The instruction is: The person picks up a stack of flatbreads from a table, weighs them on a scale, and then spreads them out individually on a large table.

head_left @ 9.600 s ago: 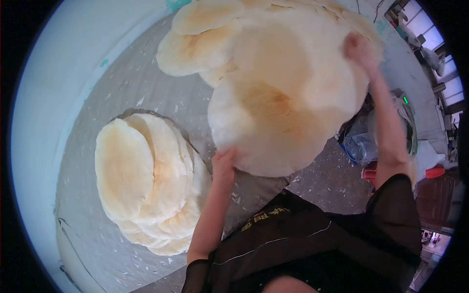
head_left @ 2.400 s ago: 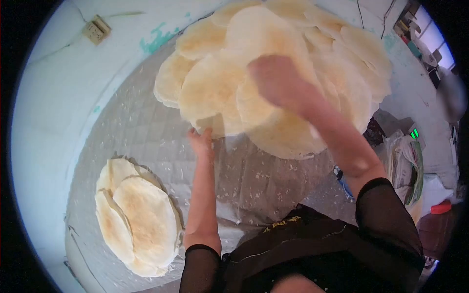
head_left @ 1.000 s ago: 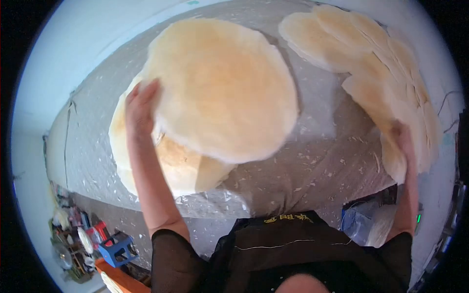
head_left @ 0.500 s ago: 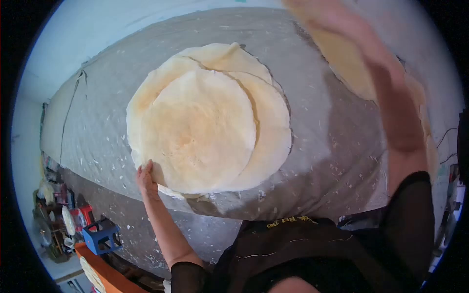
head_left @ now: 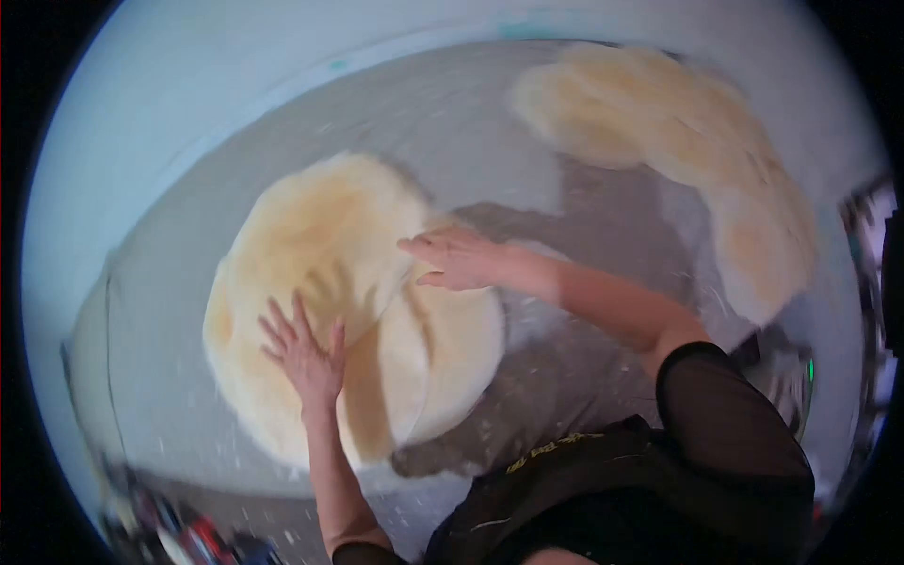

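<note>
Large, thin, pale rounds that look like flatbread lie in an overlapping pile. The topmost round [head_left: 325,221] covers the upper left of it, while a lower round [head_left: 461,330] shows at the right. Over the pile's lower left, my left hand [head_left: 309,363] has its fingers spread wide, casting a hand-shaped shadow on the bread. My right hand [head_left: 457,256] is open, palm down, fingers stretched toward the top round's right edge and overlapping it in this view. Motion blurs the scene somewhat.
A second group of overlapping flatbreads [head_left: 659,113] curves along the far right side. Everything lies on a grey cloth-covered surface [head_left: 471,122] with pale flecks. A pale wall [head_left: 141,151] rises behind. Blurred clutter [head_left: 193,537] is on the floor at lower left.
My right hand has come down from the upper right to the pile. My left hand has left the pile's lower-left edge and spread over it. The top round sits differently; the view has shifted.
</note>
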